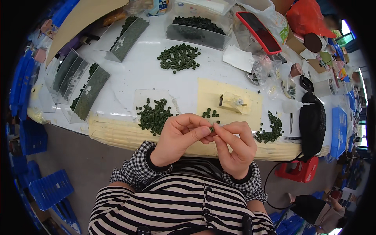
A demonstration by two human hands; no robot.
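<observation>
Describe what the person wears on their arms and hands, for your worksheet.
Both hands, the left hand and the right hand, are bare: no gloves or rings visible. Each wrist has a black-and-white checked sleeve with a dark cuff, over a black-and-white striped top.

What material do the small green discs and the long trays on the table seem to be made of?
Green discs: probably moulded plastic or rubber; matte, dark, uniform round shape.
Long trays: apparently clear plastic; glossy see-through walls show the discs inside.
</observation>
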